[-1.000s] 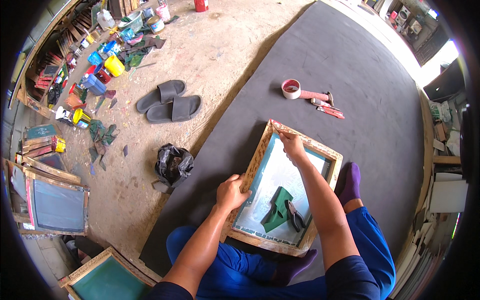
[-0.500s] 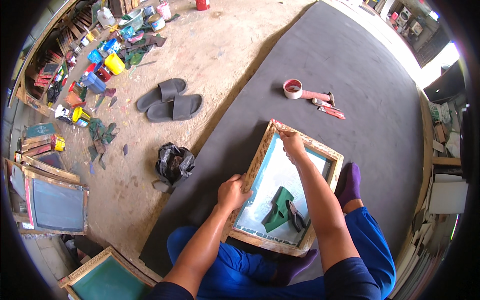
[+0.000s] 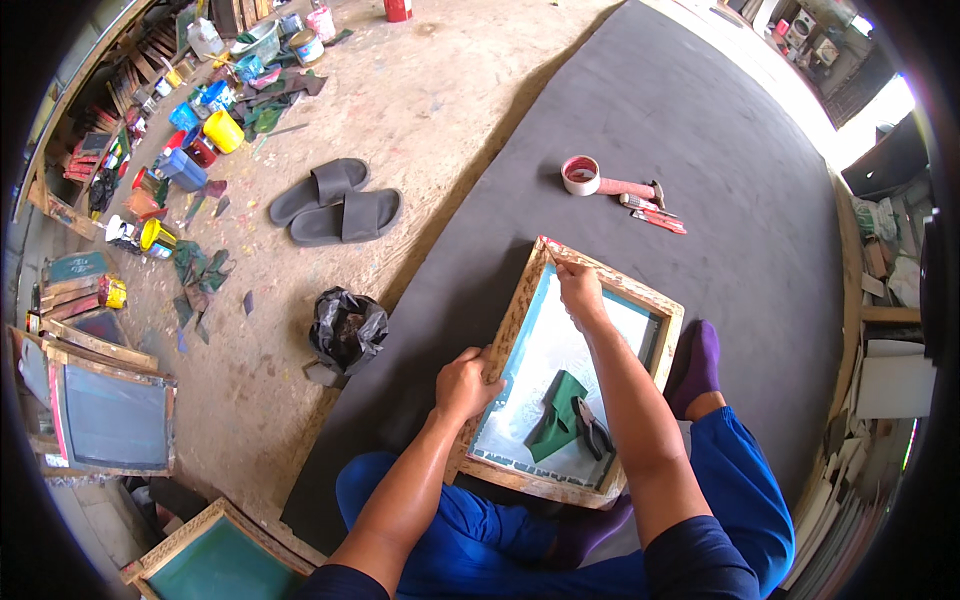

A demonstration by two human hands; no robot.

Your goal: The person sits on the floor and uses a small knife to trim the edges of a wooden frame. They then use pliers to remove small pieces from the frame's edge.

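A wooden screen-printing frame (image 3: 520,304) with a pale mesh lies tilted across my lap and the dark mat. My left hand (image 3: 466,386) is closed around its left side rail. At the far left corner, my right hand (image 3: 579,290) is closed in a pinch; a thin tip seems to stick out from its fingers toward the corner, too small to name. On the mesh rest a folded green cloth scrap (image 3: 558,418) and a pair of pliers (image 3: 594,430) with dark handles, close to my right forearm.
Beyond the frame lie a tape roll (image 3: 580,175), a hammer (image 3: 630,187) and a red cutter (image 3: 660,220). A black plastic bag (image 3: 347,330) stands left of the mat (image 3: 700,110), with slides (image 3: 345,205) farther off. Paint containers (image 3: 223,131) and other screens (image 3: 115,415) line the left.
The right hand has shifted slightly at the frame's far left corner, still pinched. The left hand keeps its hold on the rail. The whole view has moved a little.
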